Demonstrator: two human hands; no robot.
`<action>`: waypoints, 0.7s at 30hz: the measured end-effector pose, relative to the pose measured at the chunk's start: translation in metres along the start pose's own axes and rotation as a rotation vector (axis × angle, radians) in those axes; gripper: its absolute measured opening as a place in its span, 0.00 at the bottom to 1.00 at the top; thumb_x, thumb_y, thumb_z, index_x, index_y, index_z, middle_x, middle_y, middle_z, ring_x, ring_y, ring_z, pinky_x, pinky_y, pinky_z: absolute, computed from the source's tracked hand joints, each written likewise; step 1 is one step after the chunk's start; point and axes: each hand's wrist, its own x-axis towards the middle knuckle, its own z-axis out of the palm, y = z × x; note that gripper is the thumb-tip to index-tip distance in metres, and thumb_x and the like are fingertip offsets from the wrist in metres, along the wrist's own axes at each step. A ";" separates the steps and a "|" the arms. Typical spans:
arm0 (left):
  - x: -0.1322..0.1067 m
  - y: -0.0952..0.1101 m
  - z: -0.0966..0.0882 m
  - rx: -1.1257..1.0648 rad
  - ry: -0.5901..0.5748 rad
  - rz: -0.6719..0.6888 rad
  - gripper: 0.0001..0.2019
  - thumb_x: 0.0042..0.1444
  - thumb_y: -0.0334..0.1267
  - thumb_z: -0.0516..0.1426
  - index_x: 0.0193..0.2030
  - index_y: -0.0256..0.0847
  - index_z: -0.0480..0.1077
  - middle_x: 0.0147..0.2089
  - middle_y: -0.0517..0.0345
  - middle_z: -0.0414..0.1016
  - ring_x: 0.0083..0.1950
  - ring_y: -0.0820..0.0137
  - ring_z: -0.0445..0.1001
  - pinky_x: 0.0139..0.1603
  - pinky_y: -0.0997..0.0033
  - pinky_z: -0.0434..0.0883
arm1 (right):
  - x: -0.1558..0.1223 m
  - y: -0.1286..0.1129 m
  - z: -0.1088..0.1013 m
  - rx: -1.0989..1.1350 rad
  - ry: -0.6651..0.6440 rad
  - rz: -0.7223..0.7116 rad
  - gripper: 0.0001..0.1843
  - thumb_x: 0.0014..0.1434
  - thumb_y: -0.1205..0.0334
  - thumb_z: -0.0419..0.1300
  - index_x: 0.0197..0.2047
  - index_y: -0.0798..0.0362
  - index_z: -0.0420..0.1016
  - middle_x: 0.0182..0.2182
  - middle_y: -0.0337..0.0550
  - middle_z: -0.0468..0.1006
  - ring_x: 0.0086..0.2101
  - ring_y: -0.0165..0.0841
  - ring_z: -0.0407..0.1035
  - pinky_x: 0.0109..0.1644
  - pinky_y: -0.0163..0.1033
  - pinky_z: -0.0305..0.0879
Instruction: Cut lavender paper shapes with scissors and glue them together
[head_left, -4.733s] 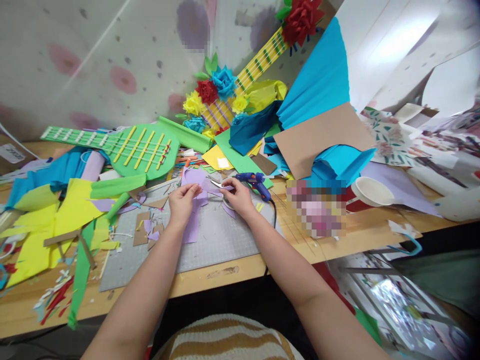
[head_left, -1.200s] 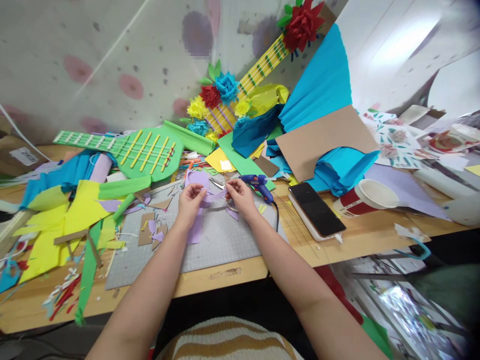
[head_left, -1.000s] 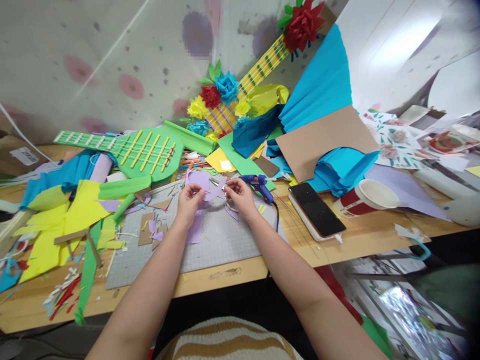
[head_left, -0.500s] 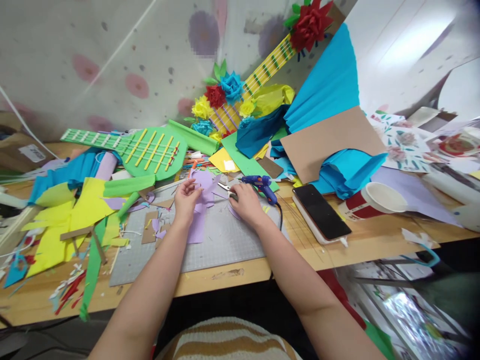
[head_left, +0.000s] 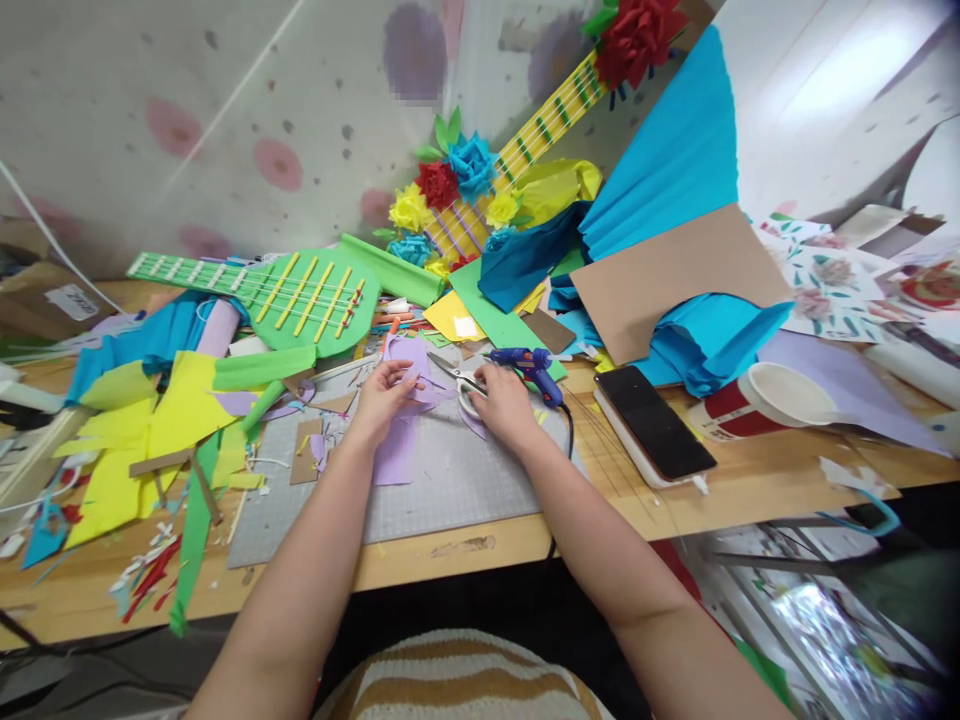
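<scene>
My right hand [head_left: 504, 402] is closed around the handles of a pair of scissors [head_left: 466, 383], whose blades point up and left over the grey cutting mat [head_left: 457, 490]. My left hand [head_left: 384, 398] hovers at the purple paper [head_left: 394, 458], thumb and fingers drawn together; what is between the fingertips is too small to make out. Purple cut pieces lie around both hands. Right beside my right hand rests a blue glue gun [head_left: 534, 372], its black cord running down toward the table edge.
A green paper guitar [head_left: 315, 300] lies at the back left; a yellow guitar with paper flowers [head_left: 471, 165] leans on the wall. Yellow paper [head_left: 176, 400] and scraps cover the left side. To the right are a phone [head_left: 656, 420], a paper cup [head_left: 731, 410] and cardboard [head_left: 675, 265].
The scissors show more clearly, with their white handles now visible in my right hand's grip. My left hand stays by the purple paper. The whole view has shifted slightly.
</scene>
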 end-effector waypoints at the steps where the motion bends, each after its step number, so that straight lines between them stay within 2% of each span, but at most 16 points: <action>1: -0.001 0.000 0.000 -0.005 -0.008 -0.009 0.21 0.35 0.35 0.64 0.39 0.38 0.65 0.27 0.61 0.71 0.29 0.71 0.74 0.24 0.75 0.70 | 0.001 0.001 -0.001 0.088 -0.001 0.004 0.11 0.52 0.62 0.57 0.40 0.54 0.66 0.38 0.49 0.73 0.40 0.38 0.66 0.44 0.42 0.59; 5: -0.001 0.002 -0.002 -0.006 -0.035 -0.039 0.20 0.36 0.33 0.63 0.39 0.38 0.64 0.27 0.61 0.72 0.29 0.71 0.74 0.26 0.73 0.71 | 0.007 0.009 0.000 0.478 0.013 0.029 0.15 0.49 0.58 0.58 0.40 0.52 0.64 0.37 0.43 0.73 0.36 0.34 0.67 0.40 0.39 0.62; 7: -0.001 0.002 -0.003 0.006 -0.045 -0.034 0.20 0.37 0.33 0.63 0.39 0.38 0.63 0.27 0.61 0.72 0.30 0.71 0.74 0.26 0.74 0.71 | 0.010 0.013 0.001 0.575 0.020 -0.012 0.17 0.47 0.57 0.60 0.41 0.52 0.64 0.37 0.43 0.72 0.36 0.32 0.67 0.40 0.38 0.62; 12: -0.001 0.001 -0.004 0.003 -0.073 -0.020 0.21 0.37 0.35 0.64 0.39 0.39 0.63 0.29 0.62 0.71 0.31 0.71 0.75 0.26 0.76 0.70 | 0.010 0.013 -0.002 0.470 0.016 -0.118 0.22 0.42 0.53 0.63 0.40 0.54 0.67 0.38 0.45 0.72 0.37 0.33 0.66 0.41 0.38 0.61; 16: -0.002 0.004 -0.004 -0.063 -0.145 -0.022 0.21 0.35 0.33 0.64 0.37 0.40 0.61 0.31 0.65 0.70 0.33 0.71 0.76 0.30 0.75 0.70 | 0.004 0.006 -0.008 0.391 -0.099 -0.223 0.22 0.43 0.52 0.63 0.40 0.53 0.68 0.37 0.44 0.72 0.35 0.33 0.65 0.39 0.37 0.60; 18: -0.002 0.006 -0.006 -0.101 -0.180 -0.027 0.21 0.35 0.31 0.64 0.36 0.40 0.61 0.31 0.65 0.69 0.34 0.71 0.75 0.31 0.74 0.70 | 0.003 0.006 -0.010 0.402 -0.122 -0.235 0.21 0.45 0.51 0.61 0.40 0.53 0.67 0.37 0.43 0.73 0.35 0.32 0.65 0.38 0.37 0.59; 21: -0.002 0.009 -0.009 -0.170 -0.215 -0.029 0.19 0.36 0.31 0.64 0.35 0.40 0.61 0.31 0.64 0.69 0.35 0.71 0.75 0.31 0.75 0.70 | 0.003 0.010 -0.013 0.455 -0.073 -0.209 0.18 0.49 0.50 0.58 0.39 0.53 0.65 0.36 0.42 0.72 0.34 0.31 0.65 0.37 0.35 0.59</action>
